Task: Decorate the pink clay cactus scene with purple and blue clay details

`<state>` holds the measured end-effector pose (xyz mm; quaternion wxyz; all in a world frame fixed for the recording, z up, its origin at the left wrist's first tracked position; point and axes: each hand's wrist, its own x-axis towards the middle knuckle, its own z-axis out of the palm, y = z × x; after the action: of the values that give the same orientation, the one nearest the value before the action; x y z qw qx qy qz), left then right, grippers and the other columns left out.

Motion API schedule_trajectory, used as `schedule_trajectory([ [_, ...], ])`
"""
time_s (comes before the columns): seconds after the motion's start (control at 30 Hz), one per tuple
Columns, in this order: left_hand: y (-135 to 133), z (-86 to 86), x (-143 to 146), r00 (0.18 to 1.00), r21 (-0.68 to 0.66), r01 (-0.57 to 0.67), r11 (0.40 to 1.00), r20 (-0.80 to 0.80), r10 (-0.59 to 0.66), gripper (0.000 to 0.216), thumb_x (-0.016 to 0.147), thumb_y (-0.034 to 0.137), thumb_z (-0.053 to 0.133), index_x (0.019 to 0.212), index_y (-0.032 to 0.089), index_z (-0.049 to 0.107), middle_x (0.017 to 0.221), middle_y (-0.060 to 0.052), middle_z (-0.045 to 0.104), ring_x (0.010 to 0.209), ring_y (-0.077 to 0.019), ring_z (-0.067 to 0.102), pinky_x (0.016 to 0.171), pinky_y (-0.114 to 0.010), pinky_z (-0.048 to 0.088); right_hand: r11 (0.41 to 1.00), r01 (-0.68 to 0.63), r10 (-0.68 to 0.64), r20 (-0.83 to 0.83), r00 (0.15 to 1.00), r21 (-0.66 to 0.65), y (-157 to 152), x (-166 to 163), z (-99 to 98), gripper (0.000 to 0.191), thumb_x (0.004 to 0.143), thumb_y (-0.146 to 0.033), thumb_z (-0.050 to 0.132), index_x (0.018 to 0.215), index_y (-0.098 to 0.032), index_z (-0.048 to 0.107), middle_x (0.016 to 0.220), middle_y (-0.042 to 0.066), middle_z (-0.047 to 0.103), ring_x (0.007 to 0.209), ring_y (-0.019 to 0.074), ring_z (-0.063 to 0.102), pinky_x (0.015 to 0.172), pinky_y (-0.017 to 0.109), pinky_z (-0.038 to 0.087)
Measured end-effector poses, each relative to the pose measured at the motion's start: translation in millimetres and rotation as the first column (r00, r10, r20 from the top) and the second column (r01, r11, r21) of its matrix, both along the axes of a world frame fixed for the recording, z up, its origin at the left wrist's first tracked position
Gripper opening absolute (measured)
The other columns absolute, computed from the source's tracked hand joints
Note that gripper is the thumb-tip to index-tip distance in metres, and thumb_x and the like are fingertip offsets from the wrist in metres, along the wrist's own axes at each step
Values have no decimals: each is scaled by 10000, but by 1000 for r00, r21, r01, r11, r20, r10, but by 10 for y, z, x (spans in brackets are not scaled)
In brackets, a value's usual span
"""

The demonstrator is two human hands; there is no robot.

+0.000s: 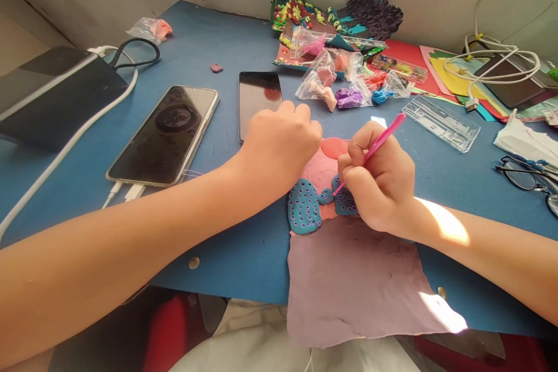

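Note:
In my right hand (379, 177) I grip a pink clay modelling tool (386, 138), its thin tip down at the blue clay bow. The bow's left lobe (304, 206) is covered in small purple dots with dark centres; my right hand partly hides its right lobe (344, 197). A small blue knot (325, 196) sits between the lobes. The bow lies on a pink clay sheet (318, 170), above a wide mauve clay sheet (353, 285) that overhangs the table edge. My left hand (283, 133) is curled closed beside the pink clay; its fingertips are hidden. A coral clay oval (333, 147) lies between my hands.
Left on the blue table (244, 261) are a phone (168, 133) with cables and a black box (61, 93). Another phone (260, 99) lies behind my left hand. Bagged clay (351, 96), a clear ruler (441, 122), coloured paper (453, 72) and glasses (523, 174) lie back and right.

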<state>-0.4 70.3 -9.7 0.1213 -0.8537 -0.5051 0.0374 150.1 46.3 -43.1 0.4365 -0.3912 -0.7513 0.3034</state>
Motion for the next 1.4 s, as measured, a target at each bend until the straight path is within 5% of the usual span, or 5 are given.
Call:
schedule_trajectory([
  [0.63,32,-5,-9,995,-87,-15,996,96,23,275,719,2,364,822,118,591,801,-82,524,909,-237,547,564,-248,261,977,-191,185,73,980,93,-4,18,-31,239,777,-60,441,764,-256,305,602,-61,319,454,93,218,446,288,209],
  [0.93,-9,19,-19,993,-77,9,997,118,0,368,768,6,328,933,135,631,909,-115,593,905,-224,536,578,-265,309,985,-129,114,130,985,116,-22,-10,-3,230,789,-136,509,730,-259,323,566,-55,396,450,105,275,456,305,251],
  [1.1,-13,26,-19,995,-83,-6,997,94,13,326,750,4,372,902,118,636,857,-118,596,881,-232,551,550,-257,284,994,-31,31,0,1000,105,-27,-19,110,180,818,-121,494,812,-263,384,576,-71,398,415,83,341,429,282,278],
  [1.3,-57,230,-102,991,50,-54,997,124,47,356,785,43,361,984,119,647,902,-137,621,873,-240,577,532,-268,268,1000,-10,10,-26,1000,-30,-118,51,438,93,867,-201,548,844,-239,466,755,-5,557,586,108,563,463,267,405],
  [1.4,-85,379,-205,991,-51,44,998,128,-37,323,813,134,380,908,175,687,811,-86,654,737,-204,582,525,-272,259,995,-48,47,-12,999,-90,-228,192,448,32,882,-218,548,874,-214,517,836,32,617,686,125,626,475,247,442],
])
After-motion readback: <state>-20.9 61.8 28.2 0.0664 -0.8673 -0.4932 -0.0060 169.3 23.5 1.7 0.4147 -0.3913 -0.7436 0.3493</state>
